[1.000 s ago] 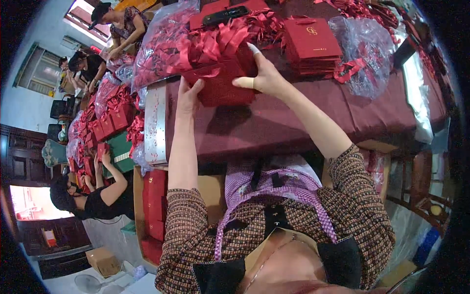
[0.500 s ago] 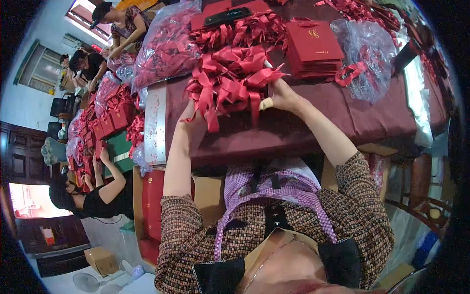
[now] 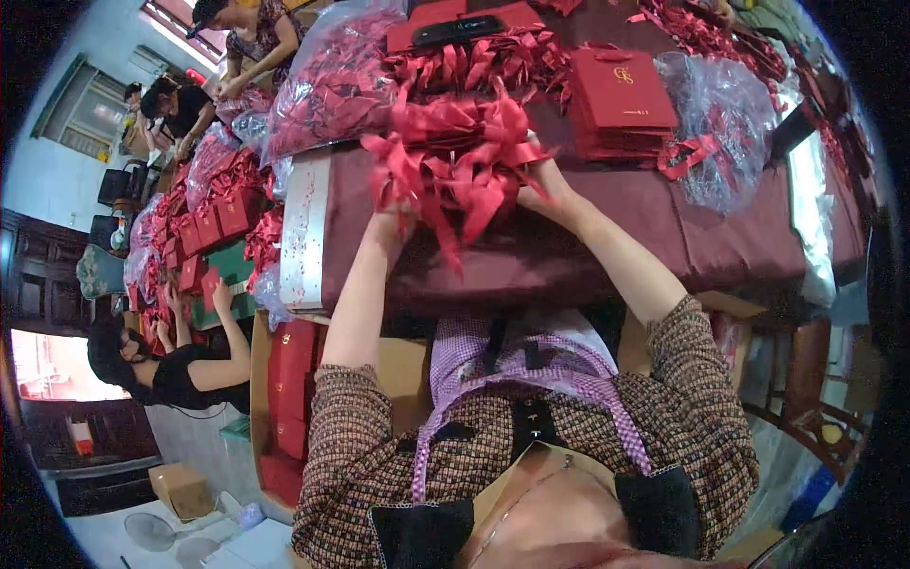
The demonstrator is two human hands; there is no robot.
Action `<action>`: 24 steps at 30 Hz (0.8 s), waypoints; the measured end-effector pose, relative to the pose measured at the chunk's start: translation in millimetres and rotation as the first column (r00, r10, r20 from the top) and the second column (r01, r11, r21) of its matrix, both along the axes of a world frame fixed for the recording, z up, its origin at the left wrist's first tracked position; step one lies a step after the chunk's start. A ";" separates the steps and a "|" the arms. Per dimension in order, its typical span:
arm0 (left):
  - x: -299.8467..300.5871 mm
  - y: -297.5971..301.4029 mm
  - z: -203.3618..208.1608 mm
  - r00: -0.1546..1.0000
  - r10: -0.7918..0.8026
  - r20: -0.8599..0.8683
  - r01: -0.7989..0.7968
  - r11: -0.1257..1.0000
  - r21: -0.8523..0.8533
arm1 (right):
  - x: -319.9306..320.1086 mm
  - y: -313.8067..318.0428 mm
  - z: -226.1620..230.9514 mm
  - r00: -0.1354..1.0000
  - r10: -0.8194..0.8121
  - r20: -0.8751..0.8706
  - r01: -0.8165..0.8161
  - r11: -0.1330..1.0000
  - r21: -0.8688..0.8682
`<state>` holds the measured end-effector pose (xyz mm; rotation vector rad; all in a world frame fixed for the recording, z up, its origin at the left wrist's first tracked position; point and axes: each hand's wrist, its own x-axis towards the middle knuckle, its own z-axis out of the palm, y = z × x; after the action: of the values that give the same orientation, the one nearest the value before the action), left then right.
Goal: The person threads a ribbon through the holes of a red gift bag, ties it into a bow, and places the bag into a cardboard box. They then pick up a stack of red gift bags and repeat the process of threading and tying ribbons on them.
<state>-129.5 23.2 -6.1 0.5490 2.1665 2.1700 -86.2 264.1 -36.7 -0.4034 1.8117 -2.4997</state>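
Note:
Over the near part of the table, I hold a thick bundle of red ribbons [image 3: 455, 175] between both hands, its loose loops and tails hanging down. My left hand [image 3: 394, 220] is closed on the bundle's left side, its fingers mostly covered by ribbon. On the right side my right hand [image 3: 552, 197] grips the bundle, with the fingertips hidden behind it. Whether bags lie under these ribbons I cannot tell. Just beyond, more red ribbons [image 3: 474, 66] lie heaped below a black phone-like object [image 3: 457, 30].
To the right stand stacked red gift bags [image 3: 621, 95] beside a clear plastic bag [image 3: 720, 133]. A large clear sack [image 3: 327, 104] of red ribboned goods sits at the left. A dark red cloth [image 3: 607, 261] covers the table. Co-workers handle red bags at the left; an open carton [image 3: 261, 408] stands below.
The ribbon bundle has been shifted and turned slightly in my hands, and its tails hang differently. My left hand has moved a little right. At the left, a co-worker's hand has lifted a red piece.

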 end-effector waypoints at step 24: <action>-41.0 31.9 41.7 0.800 -0.059 0.597 -0.073 0.978 0.195 | -62.6 11.0 73.8 0.897 -0.122 0.424 0.013 0.968 0.250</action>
<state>-170.5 55.1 35.5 -0.1538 1.6093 2.1822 -148.8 275.1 37.1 0.2218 1.9188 -2.1335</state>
